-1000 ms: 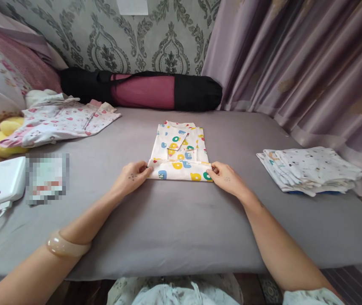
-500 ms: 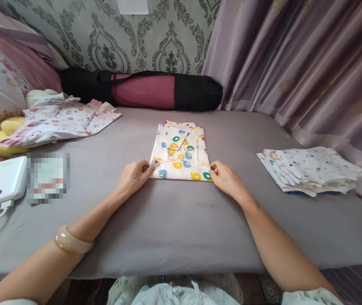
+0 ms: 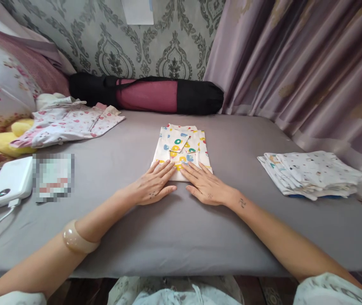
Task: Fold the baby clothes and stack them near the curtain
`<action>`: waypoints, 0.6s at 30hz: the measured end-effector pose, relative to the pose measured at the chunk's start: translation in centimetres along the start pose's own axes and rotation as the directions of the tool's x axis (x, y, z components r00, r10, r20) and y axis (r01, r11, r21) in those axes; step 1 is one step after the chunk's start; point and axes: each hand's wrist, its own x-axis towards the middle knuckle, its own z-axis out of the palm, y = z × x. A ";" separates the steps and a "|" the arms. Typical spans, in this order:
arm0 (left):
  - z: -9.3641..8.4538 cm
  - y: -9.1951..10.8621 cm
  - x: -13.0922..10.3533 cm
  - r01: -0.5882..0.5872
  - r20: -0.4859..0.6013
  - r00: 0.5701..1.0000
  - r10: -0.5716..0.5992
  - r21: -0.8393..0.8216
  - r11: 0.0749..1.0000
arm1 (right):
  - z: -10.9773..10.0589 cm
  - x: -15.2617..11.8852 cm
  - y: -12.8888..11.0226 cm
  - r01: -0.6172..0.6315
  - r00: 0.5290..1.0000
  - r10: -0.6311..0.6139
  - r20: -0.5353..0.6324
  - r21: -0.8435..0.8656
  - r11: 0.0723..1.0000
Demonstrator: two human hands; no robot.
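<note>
A white child's garment (image 3: pixel 181 142) with colourful letter-like prints lies folded on the grey sheet (image 3: pixel 181 237), its sleeves turned in across the middle. Flat on the left part of its near folded edge rests my left hand (image 3: pixel 155 184), fingers stretched out. My right hand (image 3: pixel 204 182) lies the same way on the right part, fingers extended and pressing on the cloth. Both thumbs point toward each other over the sheet, apart. The hands cover much of the near fold.
Folded white clothes (image 3: pixel 314 173) form a stack at the right. On the left are a pink-patterned garment (image 3: pixel 69 120), a yellow plush toy (image 3: pixel 1 144), a white power bank (image 3: pixel 9 182) with a cable, and a blurred packet (image 3: pixel 54 178). A black and maroon rolled bag (image 3: pixel 146 94) lies along the wall.
Both hands have let go of the garment's near corners and moved inward, now lying flat on the fold. The view has shifted slightly.
</note>
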 end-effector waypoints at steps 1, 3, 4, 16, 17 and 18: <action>0.2 -0.3 0.0 0.001 0.013 1.000 -0.001 -0.003 1.000 | 0.1 0.1 0.1 0.013 1.000 -0.013 0.014 0.009 1.000; 0.5 -0.8 0.0 -0.004 0.042 0.999 0.004 -0.016 1.000 | 0.2 0.4 0.3 0.030 0.999 -0.031 0.040 0.025 0.999; 0.6 -1.1 0.0 -0.005 0.057 0.998 0.006 -0.025 1.000 | 0.2 0.5 0.4 0.032 0.998 -0.034 0.052 0.033 0.999; 0.4 -1.6 0.4 0.032 0.130 0.991 -0.018 -0.111 0.993 | -0.2 1.0 1.2 -0.006 0.987 -0.019 0.160 0.152 0.988; 0.3 -1.5 0.6 0.042 0.109 0.994 -0.031 -0.105 0.994 | -0.4 1.0 1.2 -0.010 0.987 -0.016 0.161 0.163 0.987; 0.3 -1.4 0.8 0.055 0.079 0.996 -0.048 -0.093 0.994 | -0.5 1.1 1.3 -0.016 0.988 -0.010 0.152 0.168 0.986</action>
